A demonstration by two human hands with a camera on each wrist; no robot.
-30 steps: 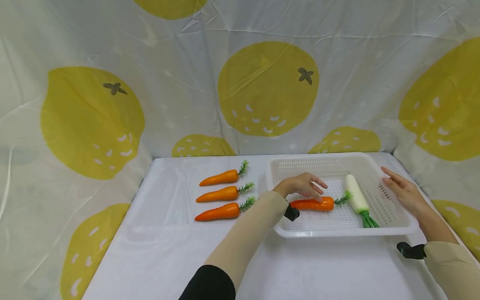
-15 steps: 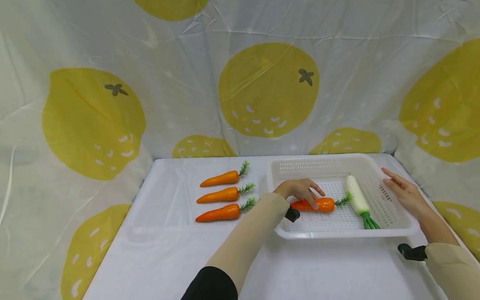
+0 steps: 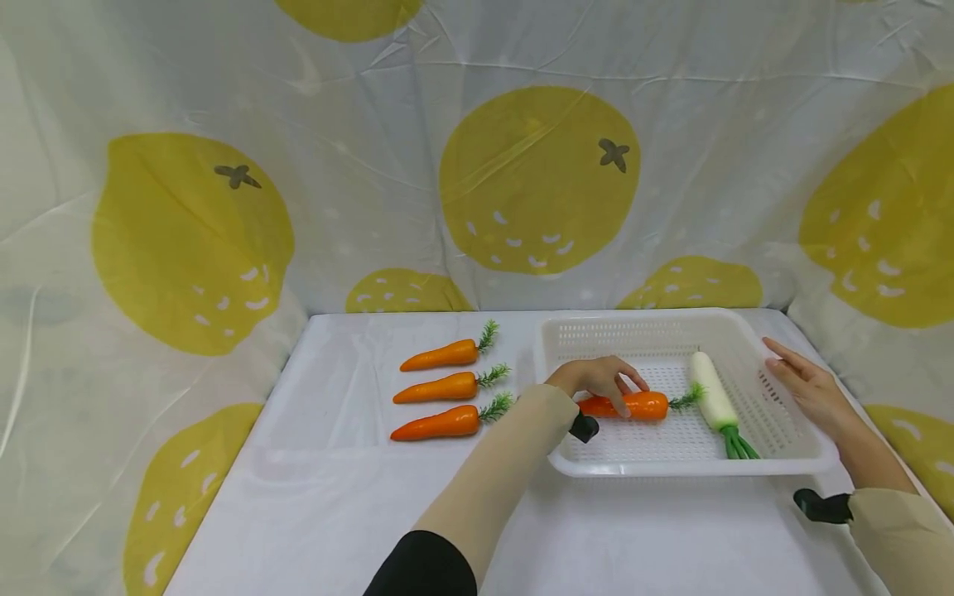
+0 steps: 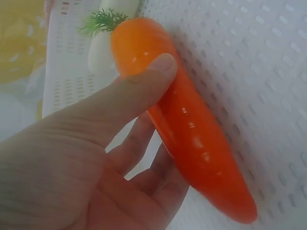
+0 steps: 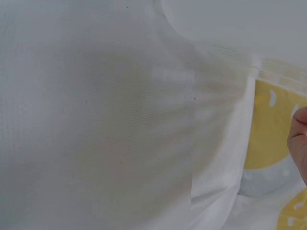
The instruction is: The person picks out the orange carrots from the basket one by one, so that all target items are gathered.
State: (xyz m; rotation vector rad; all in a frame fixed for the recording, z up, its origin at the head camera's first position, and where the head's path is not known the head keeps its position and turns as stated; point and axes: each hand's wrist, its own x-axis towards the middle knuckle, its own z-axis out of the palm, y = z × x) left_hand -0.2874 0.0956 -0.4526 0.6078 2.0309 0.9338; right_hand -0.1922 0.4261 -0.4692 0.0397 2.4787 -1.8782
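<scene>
My left hand (image 3: 598, 381) reaches into a white perforated plastic basket (image 3: 671, 468) and pinches an orange carrot (image 3: 647, 406) between thumb and fingers. In the left wrist view the thumb presses on the upper side of the carrot (image 4: 192, 129), with the fingers behind it. A white radish (image 3: 713, 396) with green stalks lies in the basket to the right of the carrot's leafy top. At the basket's right side, my right hand (image 3: 811, 396) touches the rim with fairly straight fingers. Only a small part of the right hand (image 5: 300, 141) shows in the right wrist view.
Left of the basket, a row of three more carrots (image 3: 436, 387) lies on the white-covered table (image 3: 335, 488), leafy ends toward the basket. A curtain (image 3: 358, 165) printed with yellow lemons hangs behind and at both sides.
My left hand has lowered onto the carrot, its thumb coming down over the near side, and now grips it. The right hand stays at the basket's rim.
</scene>
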